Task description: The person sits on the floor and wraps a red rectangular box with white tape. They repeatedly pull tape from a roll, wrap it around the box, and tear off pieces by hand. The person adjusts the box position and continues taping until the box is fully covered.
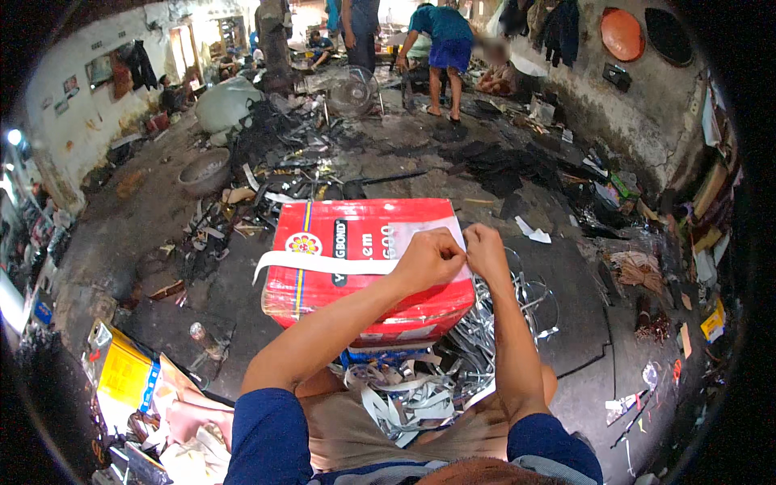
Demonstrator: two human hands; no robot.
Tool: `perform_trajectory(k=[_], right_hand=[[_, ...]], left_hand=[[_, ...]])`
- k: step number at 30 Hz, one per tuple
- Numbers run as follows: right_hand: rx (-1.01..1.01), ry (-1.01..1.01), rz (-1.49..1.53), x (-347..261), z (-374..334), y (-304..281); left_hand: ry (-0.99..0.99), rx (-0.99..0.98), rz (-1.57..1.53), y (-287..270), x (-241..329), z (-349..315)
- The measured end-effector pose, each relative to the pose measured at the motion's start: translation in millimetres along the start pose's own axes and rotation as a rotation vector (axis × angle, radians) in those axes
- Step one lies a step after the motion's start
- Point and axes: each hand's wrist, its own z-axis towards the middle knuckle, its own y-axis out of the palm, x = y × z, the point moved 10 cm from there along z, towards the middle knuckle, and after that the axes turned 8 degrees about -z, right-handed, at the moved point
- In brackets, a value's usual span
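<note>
Both hands meet at frame centre, on top of the red box (368,267). Left hand (428,260) fisted, pinching the white strip (323,263) that runs left across the box top. Right hand (485,250) touching the left, fingers closed on the same strip end. Exact pinch point hidden between the knuckles.

Box sits centre frame, in front of the person's knees, with a yellow-blue stripe down its left side and a white sheet (428,228) under the hands.

Below the box, lower centre: pile of cut silvery-white strips (420,388), spilling into the lap.

Lower left: yellow packet (125,373), bottle (206,339) lying on the dark floor.

Upper left: metal bowl (204,170), white sack (226,103). Upper centre: fan (353,90), person in blue (440,44) bent over, well apart. Floor littered with scrap throughout.
</note>
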Motion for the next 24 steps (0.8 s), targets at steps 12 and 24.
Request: perform_trajectory(k=[12, 24], right_hand=[[0.021, 0.368, 0.231, 218.6, -81.6, 169.8], [-0.248, 0.72, -0.307, 329.1, -212.2, 224.1]], left_hand=[[-0.085, -0.001, 0.032, -9.0, -6.5, 1.4], [-0.127, -0.016, -0.002, -6.7, -14.7, -2.3]])
